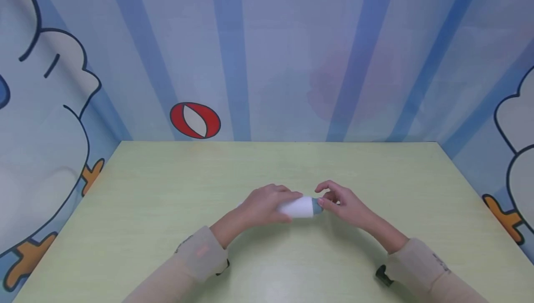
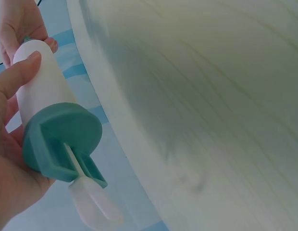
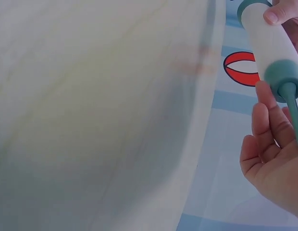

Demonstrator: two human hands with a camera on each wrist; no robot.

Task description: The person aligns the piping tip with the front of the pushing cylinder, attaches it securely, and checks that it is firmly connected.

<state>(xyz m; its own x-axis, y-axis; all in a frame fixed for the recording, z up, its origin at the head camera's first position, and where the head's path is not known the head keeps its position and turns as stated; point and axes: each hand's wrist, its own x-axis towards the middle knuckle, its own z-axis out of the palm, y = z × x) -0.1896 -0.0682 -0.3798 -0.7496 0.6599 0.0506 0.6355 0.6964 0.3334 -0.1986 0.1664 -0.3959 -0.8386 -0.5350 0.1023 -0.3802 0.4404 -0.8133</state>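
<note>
A piping syringe [image 1: 298, 207] with a white barrel lies across between the hands, held above the table. My left hand [image 1: 267, 205] grips the barrel, its thumb along the side in the left wrist view. A teal end cap [image 2: 67, 134] and a white plunger handle [image 2: 93, 207] stick out behind that hand. My right hand [image 1: 345, 205] pinches the teal front cap [image 3: 282, 73] between thumb and fingertips, other fingers curled loosely. From this cap a thin teal nozzle [image 3: 293, 108] points toward the right palm. The right thumb is mostly hidden in the right wrist view.
The pale green table [image 1: 167, 182] spreads out beneath both hands. Blue striped panels [image 1: 283, 53] with cartoon drawings and a red-and-white ball picture [image 1: 177, 120] stand behind and at the sides. Dark straps hang under both sleeve cuffs [image 1: 204, 252].
</note>
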